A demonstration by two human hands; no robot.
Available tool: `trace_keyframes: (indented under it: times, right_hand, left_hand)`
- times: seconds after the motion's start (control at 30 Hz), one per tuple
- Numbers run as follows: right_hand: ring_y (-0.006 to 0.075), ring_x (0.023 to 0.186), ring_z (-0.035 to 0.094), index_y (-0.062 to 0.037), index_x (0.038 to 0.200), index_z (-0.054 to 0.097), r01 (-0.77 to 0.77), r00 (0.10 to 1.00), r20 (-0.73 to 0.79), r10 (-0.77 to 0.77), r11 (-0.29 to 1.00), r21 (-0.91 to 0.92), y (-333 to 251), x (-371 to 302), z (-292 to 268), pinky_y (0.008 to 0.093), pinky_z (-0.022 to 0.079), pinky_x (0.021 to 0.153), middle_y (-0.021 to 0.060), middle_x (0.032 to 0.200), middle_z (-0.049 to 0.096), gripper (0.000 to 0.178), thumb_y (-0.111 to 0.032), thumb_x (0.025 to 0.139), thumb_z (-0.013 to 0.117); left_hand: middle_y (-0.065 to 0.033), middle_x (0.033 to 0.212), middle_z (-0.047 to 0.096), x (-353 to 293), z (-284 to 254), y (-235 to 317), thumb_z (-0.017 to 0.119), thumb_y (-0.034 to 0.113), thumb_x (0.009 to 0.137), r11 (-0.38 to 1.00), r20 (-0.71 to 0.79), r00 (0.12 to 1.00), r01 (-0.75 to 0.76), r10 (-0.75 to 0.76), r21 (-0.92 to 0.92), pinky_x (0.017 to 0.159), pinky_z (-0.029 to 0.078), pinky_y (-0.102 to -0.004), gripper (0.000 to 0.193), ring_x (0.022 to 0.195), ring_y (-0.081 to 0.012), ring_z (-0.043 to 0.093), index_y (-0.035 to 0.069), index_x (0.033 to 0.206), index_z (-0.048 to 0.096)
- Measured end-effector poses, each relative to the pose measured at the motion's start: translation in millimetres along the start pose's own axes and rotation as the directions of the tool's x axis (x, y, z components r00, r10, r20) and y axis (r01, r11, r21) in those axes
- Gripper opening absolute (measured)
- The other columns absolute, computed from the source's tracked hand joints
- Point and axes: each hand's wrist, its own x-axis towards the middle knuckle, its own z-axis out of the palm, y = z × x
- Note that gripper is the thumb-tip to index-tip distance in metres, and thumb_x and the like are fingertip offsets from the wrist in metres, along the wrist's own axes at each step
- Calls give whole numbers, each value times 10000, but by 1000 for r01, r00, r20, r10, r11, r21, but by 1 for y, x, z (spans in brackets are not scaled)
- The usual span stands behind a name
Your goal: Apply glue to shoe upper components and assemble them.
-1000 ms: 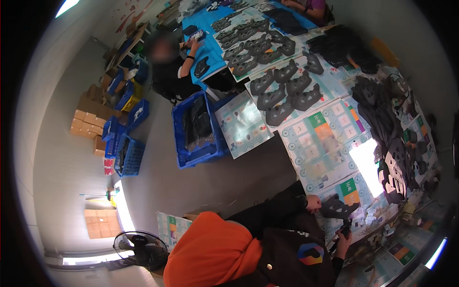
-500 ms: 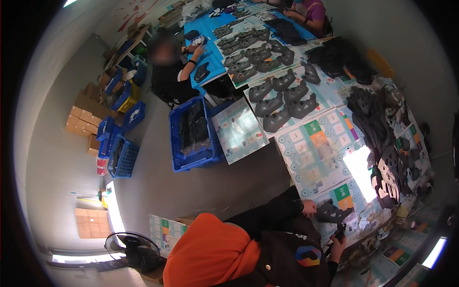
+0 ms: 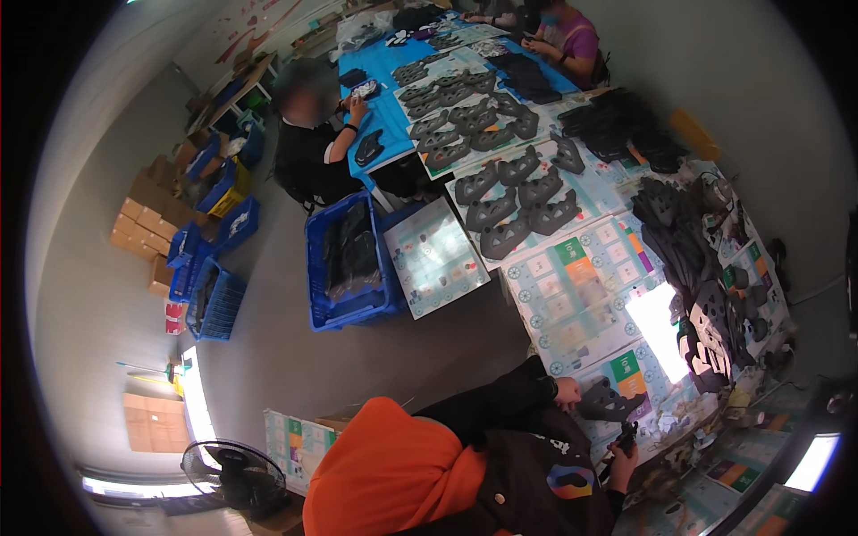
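Lower right of the frame, my left hand [image 3: 567, 393] presses on a dark moulded piece [image 3: 609, 402] on the tabletop [image 3: 572, 295]; my right hand [image 3: 623, 444] grips a small black tool [image 3: 626, 434], seemingly mid-trim; next I'd bring them together

A dark grey moulded piece [image 3: 609, 402] is lying flat on the printed sheets covering the table [image 3: 581, 304], near its lower edge. It is irregular in outline, with prongs sticking out toward the right. The left hand [image 3: 567, 391] is resting on its left end. Just below it, a small black tool [image 3: 626, 437] is standing roughly upright in the right hand [image 3: 623, 454], which is closing around its lower part.
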Motion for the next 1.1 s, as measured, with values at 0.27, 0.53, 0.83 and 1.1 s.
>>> trace_keyframes:
  times: [0.27, 0.53, 0.83, 1.1]
  right_hand:
    - [167, 809, 669, -29, 1108, 584, -2, 1000, -9, 2, 1000, 26, -1, -8, -1, 297, 559, 497, 53, 927, 654, 240, 16, 881, 646]
    - [171, 798, 673, -19, 1158, 578, -53, 999, -3, 53, 998, 30, 16, 4, -7, 297, 557, 491, 60, 939, 659, 285, 17, 885, 652]
    - [174, 788, 659, -24, 1190, 566, -23, 999, 23, 23, 1000, 1, 19, 17, -10, 311, 559, 504, 69, 960, 659, 327, -2, 876, 655]
    - [168, 803, 660, -48, 1173, 570, -56, 997, -54, 57, 998, 23, 17, 10, -17, 312, 569, 520, 56, 950, 659, 323, -12, 865, 662]
  left_hand:
    - [-28, 1145, 679, -55, -49, 62, 665, 422, 985, 594, -117, 988, -156, 103, -789, 987, 486, -466, 292, 1140, -181, 616, 135, 988, 723]
    - [-72, 1329, 551, -206, -181, 158, 550, 238, 947, -185, -618, 355, -747, 701, -639, 1186, 320, -505, 180, 1330, -301, 460, 175, 824, 664]
    - [-86, 1302, 575, -231, -165, 150, 542, 236, 964, -127, -693, 518, -748, 502, -651, 1168, 349, -486, 206, 1293, -295, 487, 150, 802, 638]
    - [-73, 1153, 673, -197, -145, 118, 599, 238, 1014, -44, -590, 701, -629, 401, -776, 1045, 436, -416, 183, 1146, -255, 583, 141, 871, 657]
